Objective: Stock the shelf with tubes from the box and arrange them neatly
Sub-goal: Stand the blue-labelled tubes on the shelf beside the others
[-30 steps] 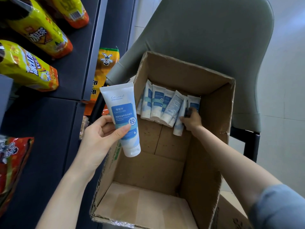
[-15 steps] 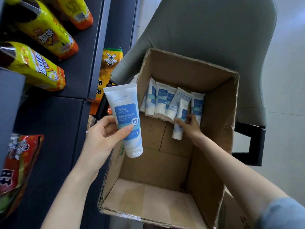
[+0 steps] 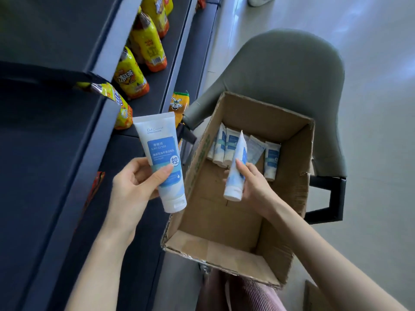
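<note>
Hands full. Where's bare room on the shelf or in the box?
Bare: the dark shelf board left of the left hand, this side of the yellow snack packet; brown cardboard box's near floor. Crowded: white tubes along its far wall.

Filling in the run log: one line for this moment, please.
left hand: holds tube | right hand: holds second tube over box | other tubes: in box

Brown cardboard box (image 3: 289, 187) stands right of the dark metal shelf (image 3: 56, 176), grey padded chair (image 3: 292, 70) behind it. White plastic tubes (image 3: 230, 145) line its far wall; yellow snack bags (image 3: 134, 79) lie on the shelf.
</note>
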`<move>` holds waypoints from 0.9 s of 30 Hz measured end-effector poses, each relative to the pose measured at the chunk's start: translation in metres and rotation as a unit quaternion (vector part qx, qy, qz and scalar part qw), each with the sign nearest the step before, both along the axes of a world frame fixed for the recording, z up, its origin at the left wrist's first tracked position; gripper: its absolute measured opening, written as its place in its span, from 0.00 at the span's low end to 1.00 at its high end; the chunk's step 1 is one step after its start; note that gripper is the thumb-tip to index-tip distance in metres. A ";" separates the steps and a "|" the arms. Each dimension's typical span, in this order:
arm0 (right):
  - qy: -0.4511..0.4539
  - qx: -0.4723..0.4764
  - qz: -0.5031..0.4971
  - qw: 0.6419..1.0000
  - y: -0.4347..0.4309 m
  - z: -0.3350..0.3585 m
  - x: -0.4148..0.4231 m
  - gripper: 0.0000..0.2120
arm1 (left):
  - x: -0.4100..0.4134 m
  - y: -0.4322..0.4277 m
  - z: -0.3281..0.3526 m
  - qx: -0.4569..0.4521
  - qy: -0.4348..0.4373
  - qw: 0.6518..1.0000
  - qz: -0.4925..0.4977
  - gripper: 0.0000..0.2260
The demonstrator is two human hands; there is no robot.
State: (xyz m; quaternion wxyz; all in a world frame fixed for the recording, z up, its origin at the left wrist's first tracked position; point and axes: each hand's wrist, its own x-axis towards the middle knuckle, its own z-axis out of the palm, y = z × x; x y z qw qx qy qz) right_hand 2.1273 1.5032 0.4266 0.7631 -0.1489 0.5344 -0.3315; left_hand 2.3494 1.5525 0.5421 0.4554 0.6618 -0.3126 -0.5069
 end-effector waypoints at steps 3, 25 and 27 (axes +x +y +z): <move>-0.002 -0.053 0.038 0.998 0.013 0.034 0.008 0.22 | 0.008 0.022 0.024 -0.017 -0.001 1.000 0.015 0.15; 0.017 -0.392 0.285 0.875 0.098 0.301 0.054 0.17 | 0.037 0.199 0.197 -0.177 -0.059 0.973 0.137 0.17; 0.010 -0.412 0.304 0.859 0.103 0.316 0.061 0.18 | 0.035 0.214 0.208 -0.190 -0.074 0.969 0.138 0.17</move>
